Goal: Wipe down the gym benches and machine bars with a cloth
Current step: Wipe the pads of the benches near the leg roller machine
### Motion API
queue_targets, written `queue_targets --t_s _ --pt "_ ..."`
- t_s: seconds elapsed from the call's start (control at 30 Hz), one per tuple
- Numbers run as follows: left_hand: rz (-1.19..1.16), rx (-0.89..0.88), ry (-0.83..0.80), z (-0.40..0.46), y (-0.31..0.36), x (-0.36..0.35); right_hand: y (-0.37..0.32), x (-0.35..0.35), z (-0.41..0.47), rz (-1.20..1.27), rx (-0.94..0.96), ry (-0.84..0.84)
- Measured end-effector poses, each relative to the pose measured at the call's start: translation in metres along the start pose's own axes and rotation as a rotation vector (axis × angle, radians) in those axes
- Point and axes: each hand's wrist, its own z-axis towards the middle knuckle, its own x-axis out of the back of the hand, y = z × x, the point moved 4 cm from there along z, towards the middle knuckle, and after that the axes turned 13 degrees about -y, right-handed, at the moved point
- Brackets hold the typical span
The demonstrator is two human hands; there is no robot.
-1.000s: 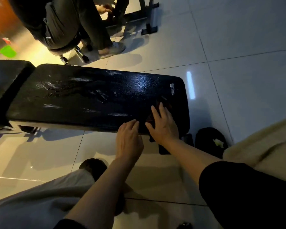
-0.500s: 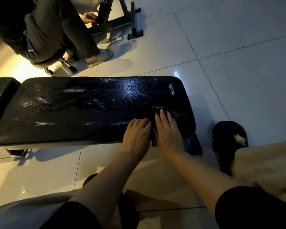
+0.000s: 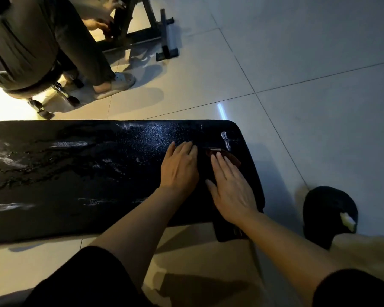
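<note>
From the head view, we look down on a long black padded gym bench (image 3: 80, 173) with a grained vinyl top streaked by pale wet smears; it serves as our counter here. Our left hand (image 3: 179, 166) lies flat on the pad, fingers (image 3: 186, 149) straight and close together, holding nothing. Just beside it, our right hand (image 3: 230, 185) presses flat too, fingers straight, on a small dark reddish-brown cloth (image 3: 227, 154) whose far edge peeks out beyond the fingertips near the bench's right end. A dark flap hanging over the near edge below the right wrist may belong to the cloth or to the bench; we cannot tell which.

We judge the cloth to be light, soft and limp, likely damp given the smears, so it will bunch or slide under a loose palm. Flat pressure through the whole hand suits it best; to lift it, we would pinch a free edge, such as the corner showing ahead of the fingers. The vinyl looks slick when wet, so the cloth should glide easily, while the pad itself is firm and heavy enough not to shift.

Most streaks lie to the left, so much of the pad seems not yet wiped dry.

Beyond the bench, another person (image 3: 42, 41) sits on a wheeled stool (image 3: 51, 96) working at a dark metal machine frame (image 3: 142, 34) on the pale tiled floor (image 3: 297, 74). A black slipper (image 3: 326, 213) rests at lower right.
</note>
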Motion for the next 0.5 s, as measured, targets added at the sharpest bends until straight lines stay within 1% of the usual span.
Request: queue_targets --t_s 0.2,0.33,0.4,0.43,0.5 --pt "-0.009 0.044 -0.043 0.028 -0.043 0.001 0.03 0.023 0.066 0.018 -0.125 0.006" --pt "-0.073 0.036 -0.059 0.03 -0.047 -0.007 0.044 0.046 0.116 0.054 -0.19 0.039" --pt "-0.076 0.03 -0.074 0.031 -0.046 -0.008 0.039 0.05 0.133 0.045 -0.216 0.043" --pt "-0.078 0.039 -0.076 0.03 -0.047 -0.009 0.03 0.049 0.139 0.016 -0.195 0.053" --pt "-0.09 0.042 -0.08 0.032 -0.046 -0.008 0.002 0.044 0.148 -0.016 -0.055 0.039"
